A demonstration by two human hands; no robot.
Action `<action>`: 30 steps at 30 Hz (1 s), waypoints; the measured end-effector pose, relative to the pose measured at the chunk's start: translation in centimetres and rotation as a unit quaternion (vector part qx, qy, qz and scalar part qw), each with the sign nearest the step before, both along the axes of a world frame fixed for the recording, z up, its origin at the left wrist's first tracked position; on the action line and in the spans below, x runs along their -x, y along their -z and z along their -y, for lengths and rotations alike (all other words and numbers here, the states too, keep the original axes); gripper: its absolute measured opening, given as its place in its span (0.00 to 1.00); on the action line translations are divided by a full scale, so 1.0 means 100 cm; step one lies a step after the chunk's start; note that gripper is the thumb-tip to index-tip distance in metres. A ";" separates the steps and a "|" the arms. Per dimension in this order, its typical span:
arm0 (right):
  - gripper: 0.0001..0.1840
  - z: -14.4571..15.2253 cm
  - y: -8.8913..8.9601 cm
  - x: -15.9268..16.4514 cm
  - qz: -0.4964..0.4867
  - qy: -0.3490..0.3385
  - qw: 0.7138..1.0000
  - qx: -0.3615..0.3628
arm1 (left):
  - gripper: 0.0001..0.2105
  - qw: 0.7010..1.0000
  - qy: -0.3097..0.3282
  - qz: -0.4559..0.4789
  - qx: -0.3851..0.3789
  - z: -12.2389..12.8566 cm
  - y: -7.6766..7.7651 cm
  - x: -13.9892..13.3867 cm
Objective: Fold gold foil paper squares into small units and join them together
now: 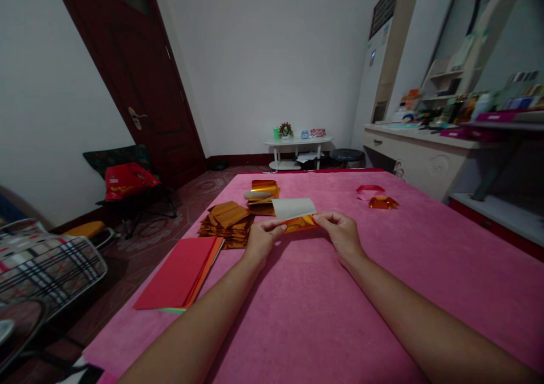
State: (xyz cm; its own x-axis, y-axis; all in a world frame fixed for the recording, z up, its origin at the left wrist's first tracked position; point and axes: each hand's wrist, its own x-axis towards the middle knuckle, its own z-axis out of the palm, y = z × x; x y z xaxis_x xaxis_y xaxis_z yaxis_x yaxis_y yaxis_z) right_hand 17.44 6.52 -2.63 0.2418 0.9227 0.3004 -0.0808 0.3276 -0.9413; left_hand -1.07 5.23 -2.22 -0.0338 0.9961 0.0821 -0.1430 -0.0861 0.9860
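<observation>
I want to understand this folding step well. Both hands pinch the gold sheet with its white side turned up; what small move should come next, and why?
Probably press the raised white flap down flat. The gold foil sheet is pinched at its ends by the left hand and right hand, and its flap stands half folded, not yet creased against the pink cloth.

Quick count: two hands, left hand (260,238) and right hand (341,232), on one gold foil sheet (296,214). Two foil stacks (226,223) mid-frame, one red paper stack (181,273) lower left, one folded gold piece (383,203) right.
</observation>
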 end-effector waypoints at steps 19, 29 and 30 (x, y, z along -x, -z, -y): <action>0.12 0.002 -0.004 0.001 0.008 0.055 0.998 -0.014 | 0.18 1.000 -0.025 0.006 0.013 0.006 -0.005 -0.003; 0.11 0.001 -0.001 0.000 0.015 0.054 0.998 -0.019 | 0.15 0.998 -0.054 -0.002 -0.018 0.005 -0.006 -0.002; 0.11 0.001 -0.001 0.000 0.014 0.053 0.998 -0.018 | 0.15 0.998 -0.057 -0.005 -0.025 0.004 -0.005 -0.002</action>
